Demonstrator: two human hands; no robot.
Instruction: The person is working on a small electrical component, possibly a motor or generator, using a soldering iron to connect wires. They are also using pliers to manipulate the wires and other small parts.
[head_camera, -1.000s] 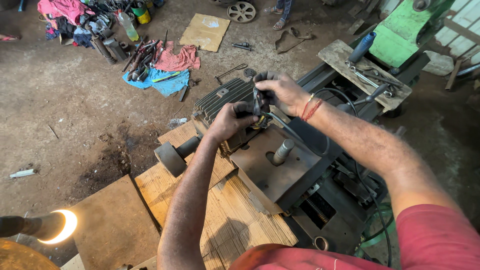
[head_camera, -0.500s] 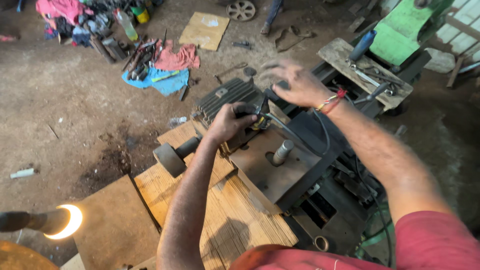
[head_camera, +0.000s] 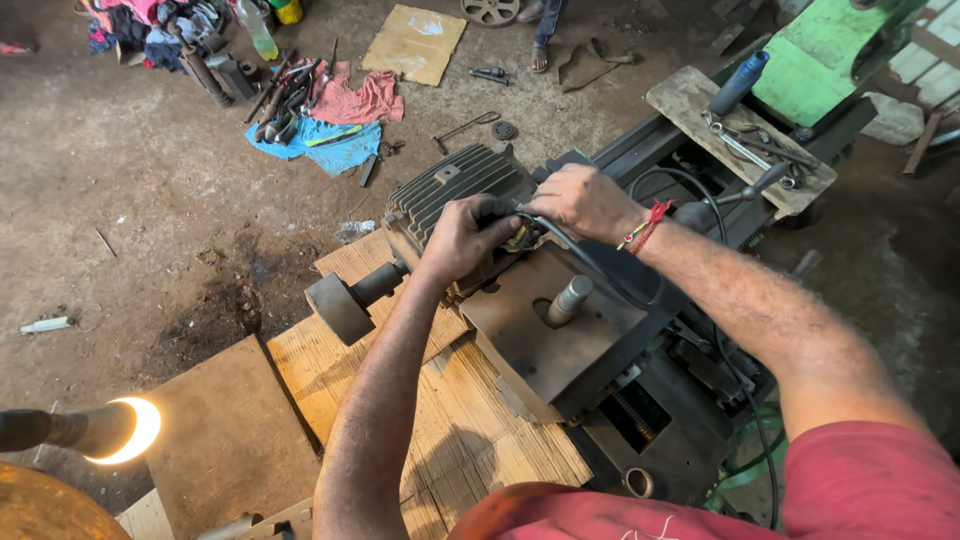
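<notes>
The electric motor (head_camera: 455, 190), grey and ribbed, lies on wooden boards (head_camera: 440, 420) with its shaft and pulley (head_camera: 338, 308) pointing away from the machine. The left hand (head_camera: 468, 236) rests on the motor's end nearest the person, fingers curled narrow over the wires (head_camera: 520, 238) at the terminal area. The right hand (head_camera: 585, 200) sits just beside the left hand, fingers closed on a black cable (head_camera: 600, 275) that runs back over a flat metal plate (head_camera: 555, 330). Beyond the motor, tools (head_camera: 285, 95) lie on cloths (head_camera: 335, 125) on the dirt floor. A lit lamp (head_camera: 125, 430) glows well apart from the motor.
</notes>
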